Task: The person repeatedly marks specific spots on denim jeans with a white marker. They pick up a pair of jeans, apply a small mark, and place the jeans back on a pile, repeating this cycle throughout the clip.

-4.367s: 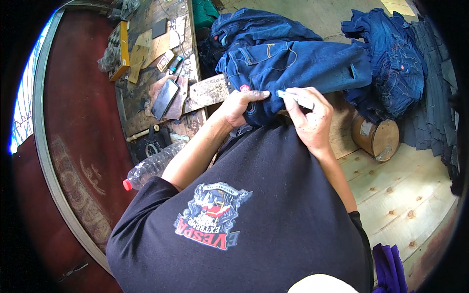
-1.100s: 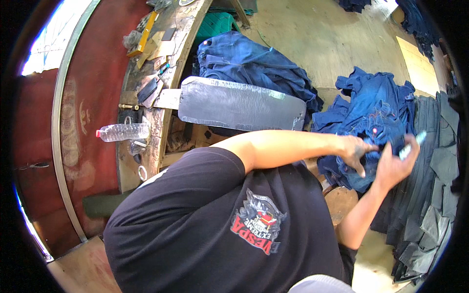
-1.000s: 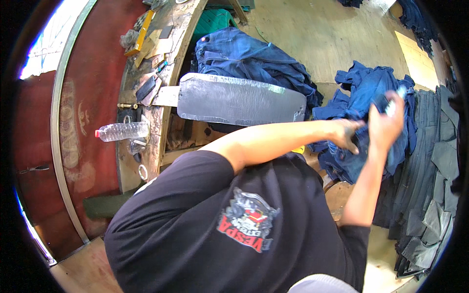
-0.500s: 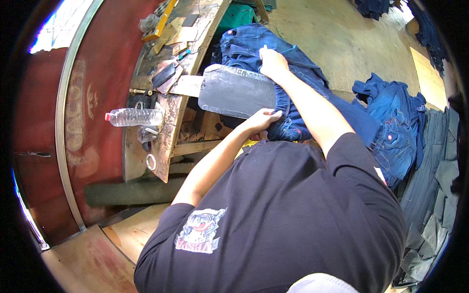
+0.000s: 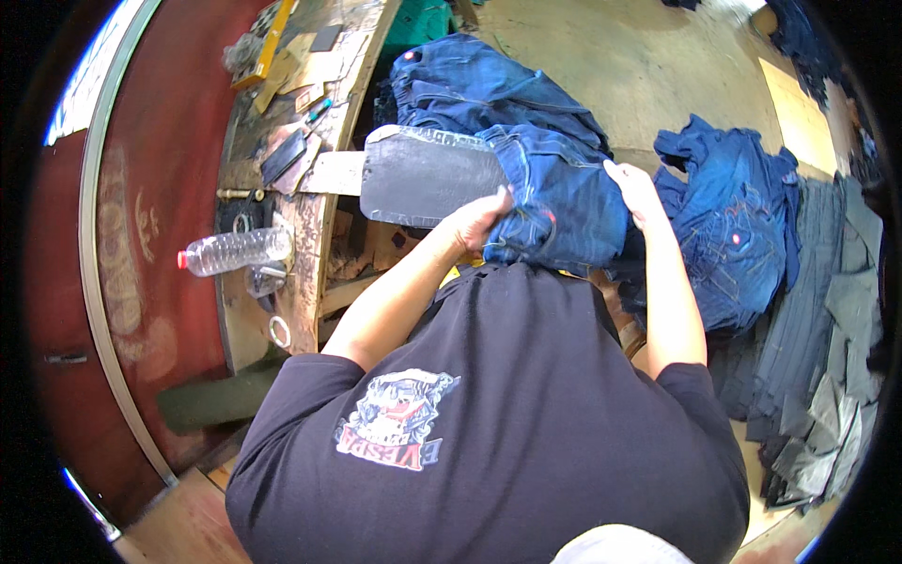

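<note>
A blue denim garment [image 5: 564, 202] with a gathered edge is drawn over the right end of a dark, flat padded board [image 5: 427, 177]. My left hand [image 5: 482, 224] grips its near edge beside the board, with the thumb on top. At the garment's right side my right hand [image 5: 637, 193] pinches the cloth between thumb and fingers. More denim [image 5: 498, 80] lies bunched behind the board. The board's right end is hidden inside the garment.
Left of the board stands a worn wooden table [image 5: 305, 240] holding a phone [image 5: 285, 157], a clear plastic bottle [image 5: 235, 252] and a tape roll [image 5: 279, 331]. Denim clothes [image 5: 733, 230] are heaped to the right, beside grey trousers [image 5: 808, 291].
My right hand has moved right and toward me from the board's far edge to the garment's right side. The denim now covers the board's right end more smoothly.
</note>
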`<state>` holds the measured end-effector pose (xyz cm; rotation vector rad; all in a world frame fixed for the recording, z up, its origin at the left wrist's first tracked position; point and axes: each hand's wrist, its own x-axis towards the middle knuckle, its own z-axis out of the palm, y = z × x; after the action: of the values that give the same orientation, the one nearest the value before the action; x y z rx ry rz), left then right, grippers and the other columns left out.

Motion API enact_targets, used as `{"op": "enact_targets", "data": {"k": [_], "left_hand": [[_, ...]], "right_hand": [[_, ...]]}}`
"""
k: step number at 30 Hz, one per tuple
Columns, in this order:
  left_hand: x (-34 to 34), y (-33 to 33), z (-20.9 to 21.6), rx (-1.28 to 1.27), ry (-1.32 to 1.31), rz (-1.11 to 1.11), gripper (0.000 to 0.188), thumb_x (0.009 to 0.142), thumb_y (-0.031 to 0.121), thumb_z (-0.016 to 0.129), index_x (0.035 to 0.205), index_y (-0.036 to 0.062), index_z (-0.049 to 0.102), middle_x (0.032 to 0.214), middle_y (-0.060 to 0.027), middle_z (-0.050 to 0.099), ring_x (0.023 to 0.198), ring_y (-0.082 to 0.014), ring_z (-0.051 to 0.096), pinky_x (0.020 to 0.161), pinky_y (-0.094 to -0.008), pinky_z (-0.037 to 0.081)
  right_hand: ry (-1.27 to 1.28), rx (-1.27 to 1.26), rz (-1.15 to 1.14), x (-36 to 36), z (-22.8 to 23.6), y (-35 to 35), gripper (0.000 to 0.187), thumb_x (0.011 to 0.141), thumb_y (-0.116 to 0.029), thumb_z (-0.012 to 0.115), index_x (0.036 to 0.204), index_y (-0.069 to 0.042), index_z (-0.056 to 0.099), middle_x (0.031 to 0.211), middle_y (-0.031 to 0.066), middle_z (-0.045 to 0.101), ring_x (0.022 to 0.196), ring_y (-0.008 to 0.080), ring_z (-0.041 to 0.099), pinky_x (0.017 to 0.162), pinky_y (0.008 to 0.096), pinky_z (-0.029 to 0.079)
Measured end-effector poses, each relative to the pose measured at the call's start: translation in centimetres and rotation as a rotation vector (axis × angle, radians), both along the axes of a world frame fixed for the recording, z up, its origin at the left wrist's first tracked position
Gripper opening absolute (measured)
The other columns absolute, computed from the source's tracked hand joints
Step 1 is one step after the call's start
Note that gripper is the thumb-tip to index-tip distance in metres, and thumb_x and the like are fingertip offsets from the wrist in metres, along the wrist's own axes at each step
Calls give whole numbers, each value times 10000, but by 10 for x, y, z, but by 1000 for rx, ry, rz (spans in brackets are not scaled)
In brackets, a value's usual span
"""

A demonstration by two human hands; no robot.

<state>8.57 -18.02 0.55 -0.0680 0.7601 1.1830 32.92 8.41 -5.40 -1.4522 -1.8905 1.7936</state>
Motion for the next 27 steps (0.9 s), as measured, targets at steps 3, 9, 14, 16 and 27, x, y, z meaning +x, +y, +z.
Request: {"op": "enact_targets", "data": {"k": [3, 9, 14, 16, 27], "left_hand": [[4, 7, 2, 238, 219, -599, 530, 931, 312, 885, 1351, 15, 759, 1346, -118, 774, 1220, -225, 724, 1144, -380, 530], [-134, -63, 28, -81, 1039, -456, 507, 906, 260, 889, 1345, 32, 774, 1242, -66, 804, 1091, -184, 729, 1038, -362, 555], [-224, -178, 21, -310, 1298, -219, 519, 876, 197, 918, 1351, 46, 771, 1254, -75, 802, 1088, -183, 725, 1070, -367, 549], [-231, -188, 19, -333, 1440, -259, 766, 835, 196, 935, 1508, 28, 613, 1436, -172, 696, 1274, -297, 667, 1158, -432, 506], [-136, -56, -11, 114, 2397, -268, 658, 1082, 433, 633, 1649, 125, 500, 1748, -137, 429, 1658, -366, 310, 1354, -638, 143]], "right_hand": [[79, 366, -62, -32, -5, 6, 383, 971, -375, 848, 950, 3, 788, 857, 93, 745, 805, 167, 638, 783, 361, 521], [145, 310, 228, -104, 48, -5, 352, 1025, -365, 782, 1012, -13, 769, 888, 99, 798, 821, 180, 701, 800, 364, 556], [-61, 757, 199, -93, 57, -63, 264, 1064, -286, 731, 1166, -43, 717, 952, 128, 809, 925, 318, 775, 864, 442, 587], [-76, 1047, 123, -77, 47, -86, 276, 1052, -241, 735, 1236, -41, 688, 1045, 151, 798, 1023, 383, 749, 917, 511, 571], [-144, 1223, 80, -48, 23, -116, 510, 1020, -216, 757, 1473, -42, 602, 1349, 151, 749, 1325, 362, 679, 1225, 629, 414]]}}
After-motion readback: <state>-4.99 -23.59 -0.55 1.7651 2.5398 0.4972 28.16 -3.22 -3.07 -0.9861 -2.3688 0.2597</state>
